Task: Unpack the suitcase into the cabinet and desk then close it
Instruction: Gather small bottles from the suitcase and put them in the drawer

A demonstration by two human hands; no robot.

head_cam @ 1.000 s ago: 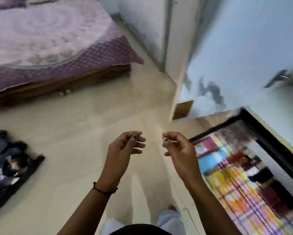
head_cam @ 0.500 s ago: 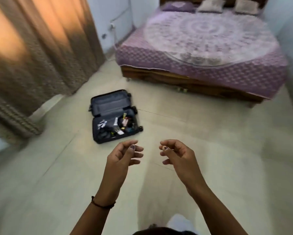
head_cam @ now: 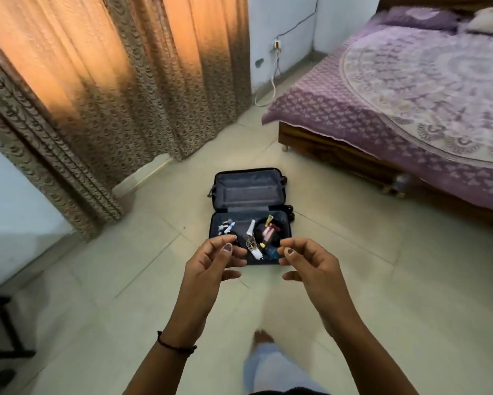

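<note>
The dark blue fabric suitcase [head_cam: 248,192] lies open on the pale tiled floor [head_cam: 353,280] in the middle of the frame, just above both hands in the picture. The left hand [head_cam: 211,266] and the right hand [head_cam: 310,266] are raised side by side, apart from each other. Their fingers are loosely curled and they have hold of nothing. They cover the lower corners of the suitcase in the view. The upper half of the suitcase shows only grey lining. The lower half contains small things: a white charger with cable [head_cam: 256,252], pink tubes [head_cam: 269,232] and small bottles [head_cam: 226,226] at its left side. Their labels are too small to read. A bed with purple cover [head_cam: 382,109] stands at the upper right.
</note>
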